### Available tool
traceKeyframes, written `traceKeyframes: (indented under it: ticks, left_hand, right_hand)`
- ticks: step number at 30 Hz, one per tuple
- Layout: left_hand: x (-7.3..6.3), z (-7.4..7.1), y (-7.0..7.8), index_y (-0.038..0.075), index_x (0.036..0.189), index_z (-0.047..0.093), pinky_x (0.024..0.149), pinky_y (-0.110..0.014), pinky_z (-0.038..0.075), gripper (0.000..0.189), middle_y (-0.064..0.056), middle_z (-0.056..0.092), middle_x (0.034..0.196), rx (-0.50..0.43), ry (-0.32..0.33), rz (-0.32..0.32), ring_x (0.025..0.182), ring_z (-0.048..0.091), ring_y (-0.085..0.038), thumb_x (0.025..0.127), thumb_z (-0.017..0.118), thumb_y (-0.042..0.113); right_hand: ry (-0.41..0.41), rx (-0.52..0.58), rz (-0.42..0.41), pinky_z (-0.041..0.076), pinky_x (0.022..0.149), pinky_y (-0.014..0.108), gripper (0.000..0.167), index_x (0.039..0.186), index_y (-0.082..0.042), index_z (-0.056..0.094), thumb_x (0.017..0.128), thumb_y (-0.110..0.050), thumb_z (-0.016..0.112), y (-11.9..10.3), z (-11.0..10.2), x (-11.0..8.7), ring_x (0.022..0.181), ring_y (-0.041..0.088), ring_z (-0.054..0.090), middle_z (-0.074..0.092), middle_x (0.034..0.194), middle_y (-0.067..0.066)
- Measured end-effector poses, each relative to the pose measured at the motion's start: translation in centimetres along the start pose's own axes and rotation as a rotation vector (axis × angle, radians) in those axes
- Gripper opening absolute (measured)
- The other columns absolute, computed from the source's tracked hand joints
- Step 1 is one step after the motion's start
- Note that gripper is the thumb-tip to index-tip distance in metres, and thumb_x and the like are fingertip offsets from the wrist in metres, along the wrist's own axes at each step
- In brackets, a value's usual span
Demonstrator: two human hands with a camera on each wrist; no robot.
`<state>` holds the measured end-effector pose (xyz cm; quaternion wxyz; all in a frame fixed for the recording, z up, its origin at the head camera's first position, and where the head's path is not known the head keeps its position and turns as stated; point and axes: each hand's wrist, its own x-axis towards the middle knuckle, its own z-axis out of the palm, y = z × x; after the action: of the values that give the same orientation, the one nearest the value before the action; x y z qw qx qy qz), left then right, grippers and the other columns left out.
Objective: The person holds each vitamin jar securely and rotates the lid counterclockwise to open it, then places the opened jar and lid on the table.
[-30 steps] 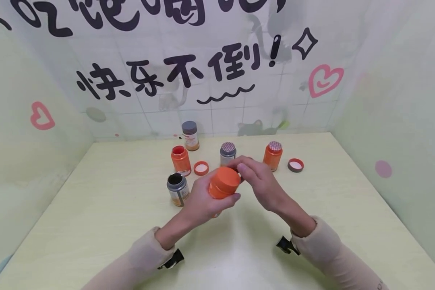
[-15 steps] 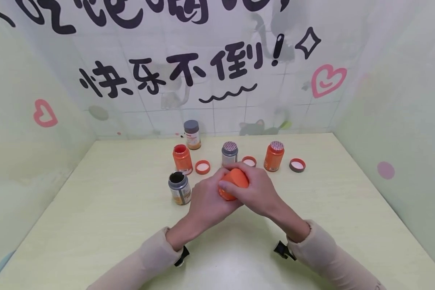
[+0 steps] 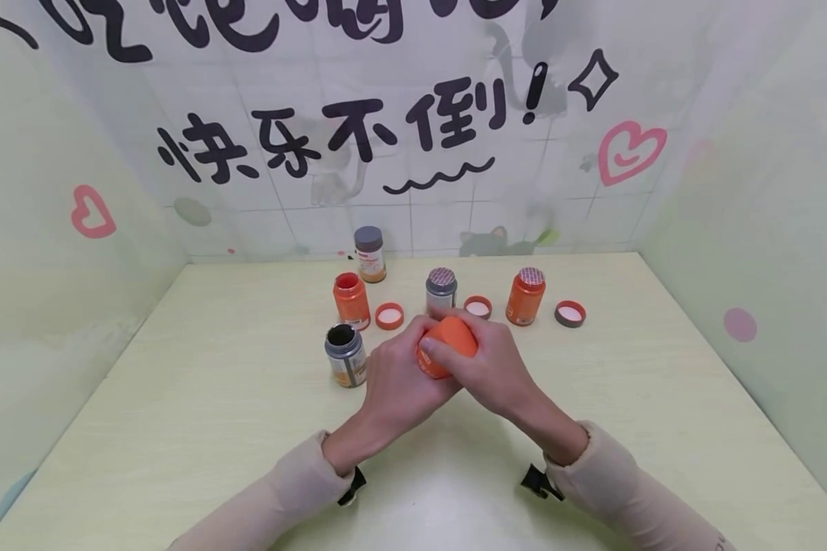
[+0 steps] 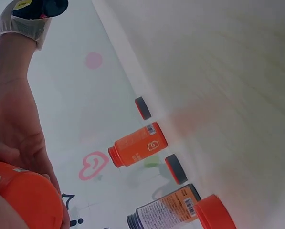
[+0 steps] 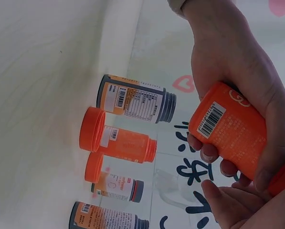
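We've got our left hand wrapped round the orange bottle, and our right hand is curled over its top end with the thumb across the near side. So yeah, both hands are gripping the same thing. It's up off the worktop, held in front of us and leaning over rather than bolt upright. From the right wrist we can see its barcode and the fingers bent round the body.

Going by the clock, with that bottle as the centre: the open grey bottle stands at 9, mouth uncovered and dark inside. At 10 there's the open orange bottle, with an orange cap just beside it, pale inside facing up. Further back, between 10 and 11, the capped grey bottle stands near the back wall, which has black lettering on it. At 12 is the sealed grey bottle, its lower part hidden by our hands. A second cap lies at 1, and the sealed orange bottle stands at 2. Both sealed ones have patterned film over the mouth. The grey cap sits between 2 and 3, inside up too. From the right wrist we count two orange caps, lying near each other.
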<state>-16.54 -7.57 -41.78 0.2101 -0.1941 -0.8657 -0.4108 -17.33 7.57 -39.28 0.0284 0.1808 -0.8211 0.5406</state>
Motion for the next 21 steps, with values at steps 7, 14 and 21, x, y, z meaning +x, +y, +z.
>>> traceKeyframes:
  ticks: [7,14,21]
  left_hand:
    - [-0.32,0.07,-0.2,0.009,0.11,0.068,0.07,-0.022,0.059,0.041,-0.003,0.078,0.094,-0.038,-0.01,0.045,0.077,0.073,-0.015,0.078,0.087,0.026]
    - [-0.31,0.19,-0.52,0.007,0.112,0.069,0.072,-0.024,0.061,0.044,-0.005,0.079,0.096,-0.055,-0.026,0.1,0.081,0.076,-0.017,0.076,0.087,0.024]
    - [-0.31,0.31,-0.63,0.005,0.113,0.07,0.071,-0.025,0.061,0.045,-0.006,0.079,0.092,-0.055,-0.024,0.117,0.08,0.077,-0.018,0.075,0.086,0.022]
  right_hand:
    - [0.01,0.043,-0.061,0.062,0.082,0.031,0.049,0.14,-0.018,0.065,0.092,-0.027,0.073,0.06,0.43,-0.25,0.12,0.017,0.066,0.068,0.139,-0.005]
    - [0.027,0.066,-0.094,0.062,0.082,0.033,0.042,0.132,-0.015,0.069,0.091,-0.022,0.073,0.1,0.7,-0.32,0.123,0.014,0.066,0.07,0.135,-0.01]
    - [0.031,0.117,-0.119,0.061,0.082,0.034,0.039,0.129,-0.014,0.071,0.09,-0.018,0.074,0.44,0.86,-0.38,0.126,0.015,0.066,0.071,0.134,-0.008]
